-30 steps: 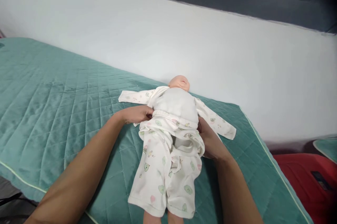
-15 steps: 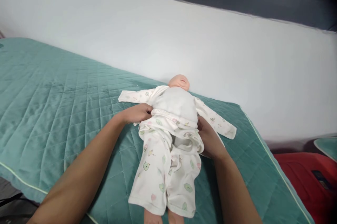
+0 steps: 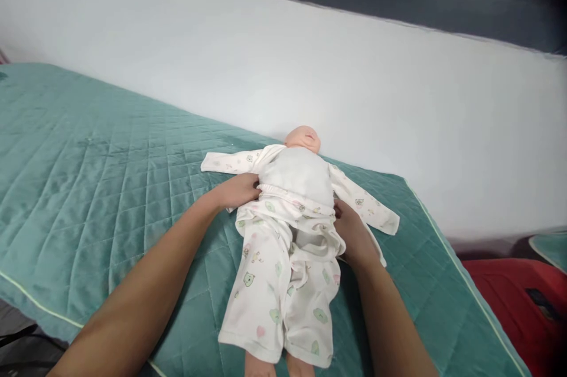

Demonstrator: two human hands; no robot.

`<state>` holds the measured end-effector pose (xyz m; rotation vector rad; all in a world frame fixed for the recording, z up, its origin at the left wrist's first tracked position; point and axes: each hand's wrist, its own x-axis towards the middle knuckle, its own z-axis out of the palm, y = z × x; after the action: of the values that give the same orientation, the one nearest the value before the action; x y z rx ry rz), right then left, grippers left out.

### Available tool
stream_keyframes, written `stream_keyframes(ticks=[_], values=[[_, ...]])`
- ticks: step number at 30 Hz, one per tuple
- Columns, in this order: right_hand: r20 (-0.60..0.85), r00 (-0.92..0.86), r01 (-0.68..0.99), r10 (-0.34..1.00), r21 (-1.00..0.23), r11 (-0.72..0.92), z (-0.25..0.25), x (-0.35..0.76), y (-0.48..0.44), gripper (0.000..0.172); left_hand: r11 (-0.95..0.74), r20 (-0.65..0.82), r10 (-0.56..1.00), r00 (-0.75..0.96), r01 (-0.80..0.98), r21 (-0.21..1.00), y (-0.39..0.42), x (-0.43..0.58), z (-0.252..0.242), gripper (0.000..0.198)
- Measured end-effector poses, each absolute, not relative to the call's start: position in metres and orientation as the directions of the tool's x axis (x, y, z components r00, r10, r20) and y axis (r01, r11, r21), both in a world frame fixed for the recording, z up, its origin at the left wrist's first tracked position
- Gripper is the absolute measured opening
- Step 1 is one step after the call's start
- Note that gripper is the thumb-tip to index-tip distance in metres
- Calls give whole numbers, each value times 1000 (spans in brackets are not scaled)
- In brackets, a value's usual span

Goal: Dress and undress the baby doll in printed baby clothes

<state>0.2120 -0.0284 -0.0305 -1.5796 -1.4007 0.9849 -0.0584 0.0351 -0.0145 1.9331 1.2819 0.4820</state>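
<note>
A baby doll [image 3: 303, 137] lies on its back, head toward the wall and feet toward me. White printed pants [image 3: 261, 282] cover its legs, with the elastic waistband across its lower belly. Its printed top [image 3: 370, 204] is spread open, sleeves out to both sides, and the pale grey torso [image 3: 299, 173] shows. My left hand [image 3: 239, 189] is closed on the waistband at the doll's hip on the left. At the opposite hip my right hand [image 3: 353, 232] grips the pants' waist; its fingertips are partly hidden by the cloth.
A green quilted cover [image 3: 133, 170] lies under the doll, its piped edge on the right. Behind stands a white wall [image 3: 274, 70] with a dark band above. A red case [image 3: 509, 300] sits at the lower right, beside the bed.
Both hands keep their hold on the pants' waist. The waistband looks almost unchanged; the whole doll appears shifted very slightly to the right in view.
</note>
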Motion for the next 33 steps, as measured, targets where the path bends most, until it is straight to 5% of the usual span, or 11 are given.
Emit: stream_keyframes(ticks=[13, 21, 27, 33], values=[[-21, -127, 31, 992, -999, -17, -15, 201, -38, 61, 148, -212, 895, 392, 187, 971, 32, -55, -27, 16], [17, -86, 76, 996, -997, 24, -14, 201, -36, 51, 314, -222, 838, 499, -106, 943, 29, -46, -26, 20], [34, -83, 221, 996, -974, 52, -19, 205, -33, 45, 320, -240, 848, 473, -94, 943, 33, -46, -33, 16], [100, -110, 345, 989, -929, 133, -27, 214, -28, 43, 148, -169, 873, 457, 82, 986, 33, -47, -35, 11]])
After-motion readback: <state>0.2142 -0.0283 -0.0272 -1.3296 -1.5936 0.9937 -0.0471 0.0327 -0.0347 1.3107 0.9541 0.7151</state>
